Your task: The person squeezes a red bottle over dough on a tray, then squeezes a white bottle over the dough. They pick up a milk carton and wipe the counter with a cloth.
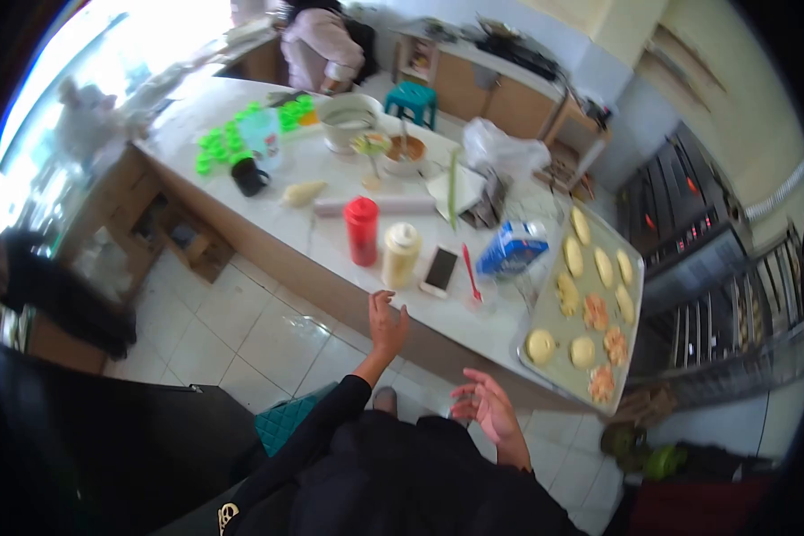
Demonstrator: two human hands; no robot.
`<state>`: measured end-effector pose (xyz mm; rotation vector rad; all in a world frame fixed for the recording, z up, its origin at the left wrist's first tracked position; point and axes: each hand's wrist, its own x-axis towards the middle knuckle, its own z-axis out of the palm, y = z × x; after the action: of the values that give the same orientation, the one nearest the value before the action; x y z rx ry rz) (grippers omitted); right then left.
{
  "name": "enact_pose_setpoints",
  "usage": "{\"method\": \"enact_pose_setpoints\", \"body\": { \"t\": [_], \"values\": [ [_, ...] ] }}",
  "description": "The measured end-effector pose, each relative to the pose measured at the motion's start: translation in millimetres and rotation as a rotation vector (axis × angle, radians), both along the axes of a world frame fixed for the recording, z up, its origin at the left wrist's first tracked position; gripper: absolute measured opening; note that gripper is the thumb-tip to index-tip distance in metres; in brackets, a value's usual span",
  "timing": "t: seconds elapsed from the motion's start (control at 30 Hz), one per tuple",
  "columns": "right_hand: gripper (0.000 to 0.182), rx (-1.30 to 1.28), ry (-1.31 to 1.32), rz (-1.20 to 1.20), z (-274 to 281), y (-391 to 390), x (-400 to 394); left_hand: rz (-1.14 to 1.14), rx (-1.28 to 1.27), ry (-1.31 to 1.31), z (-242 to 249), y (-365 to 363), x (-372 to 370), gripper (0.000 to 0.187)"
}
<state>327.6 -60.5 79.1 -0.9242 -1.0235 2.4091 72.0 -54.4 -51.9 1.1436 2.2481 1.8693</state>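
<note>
My left hand [388,329] is held at the counter's front edge, fingers loosely apart and holding nothing. Just beyond it stands a squeeze bottle of cream-coloured sauce [401,257], with a red squeeze bottle [362,234] beside it. A phone [439,271] lies to the right of the bottles, near a red-handled utensil [471,272]. My right hand [489,408] hovers in front of the counter, palm up, fingers spread, with nothing in it. To its right, a baking tray [545,310] carries several pale dough pieces and some with an orange topping.
A blue-and-white carton [513,248] stands near the tray. Farther back are a rolling pin [375,206], a black mug [248,177], a white bowl [348,122] and green cups [228,138]. A person [323,45] is behind the counter. Ovens [688,192] line the right side.
</note>
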Motion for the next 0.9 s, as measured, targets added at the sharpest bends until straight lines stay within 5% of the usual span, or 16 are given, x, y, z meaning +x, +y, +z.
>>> {"method": "enact_pose_setpoints", "body": {
  "t": [0.17,0.23,0.43,0.6,0.9],
  "values": [
    [0.040,0.098,-0.087,-0.086,-5,11,23,-0.249,0.026,0.055,16,7,58,0.047],
    [0.039,0.169,-0.072,-0.115,0,17,32,-0.347,-0.016,0.052,27,28,74,0.069],
    [0.038,0.162,-0.090,-0.203,-5,21,62,-0.328,-0.007,0.045,34,92,94,0.097],
    [0.038,0.104,-0.157,-0.207,-8,30,86,-0.258,0.006,-0.093,23,115,97,0.078],
    [0.036,0.161,-0.132,-0.187,1,77,111,0.141,-0.019,-0.062,54,160,42,0.079]
  ]
}}
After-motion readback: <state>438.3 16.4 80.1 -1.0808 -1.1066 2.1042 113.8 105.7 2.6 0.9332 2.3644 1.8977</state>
